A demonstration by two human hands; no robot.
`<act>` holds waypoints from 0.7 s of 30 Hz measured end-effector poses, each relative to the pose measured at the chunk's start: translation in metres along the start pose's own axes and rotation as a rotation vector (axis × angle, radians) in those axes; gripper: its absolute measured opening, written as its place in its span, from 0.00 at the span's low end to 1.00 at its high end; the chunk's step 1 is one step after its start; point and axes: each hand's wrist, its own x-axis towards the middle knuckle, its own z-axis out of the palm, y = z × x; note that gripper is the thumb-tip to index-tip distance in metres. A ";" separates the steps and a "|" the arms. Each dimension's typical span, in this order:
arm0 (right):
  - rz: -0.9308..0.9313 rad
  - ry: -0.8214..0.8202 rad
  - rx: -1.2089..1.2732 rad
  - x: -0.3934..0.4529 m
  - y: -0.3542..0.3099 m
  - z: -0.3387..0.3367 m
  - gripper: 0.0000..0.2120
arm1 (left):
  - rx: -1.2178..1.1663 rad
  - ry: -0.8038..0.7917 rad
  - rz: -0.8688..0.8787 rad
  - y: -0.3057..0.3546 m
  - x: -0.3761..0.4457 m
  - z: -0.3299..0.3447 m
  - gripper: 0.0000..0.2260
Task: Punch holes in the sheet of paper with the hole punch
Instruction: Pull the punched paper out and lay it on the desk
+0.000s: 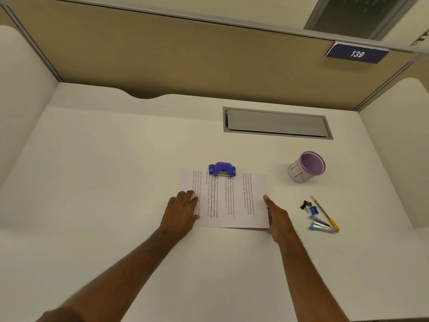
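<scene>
Thin, floppy sheet of paper (pixel 228 201) lies mid-tabletop, far edge in the hole punch (pixel 222 169); left hand (pixel 182 211) flat, open on its left edge, right hand (pixel 277 217) open beside right edge, gripping nothing; steady it by edges.

Two bare forearms enter from the bottom edge, one from about 7 o'clock and one from about 5 o'clock. No sleeve, watch, band or ring shows on either. The left hand (pixel 182 211) is bare to the fingertips, with no glove. The right hand (pixel 278 219) is equally bare. Both arms look slender and long through the wide lens.
</scene>
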 end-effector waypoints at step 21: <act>-0.027 0.193 0.248 -0.033 0.060 -0.007 0.06 | -0.269 0.214 -0.082 -0.014 -0.026 -0.006 0.14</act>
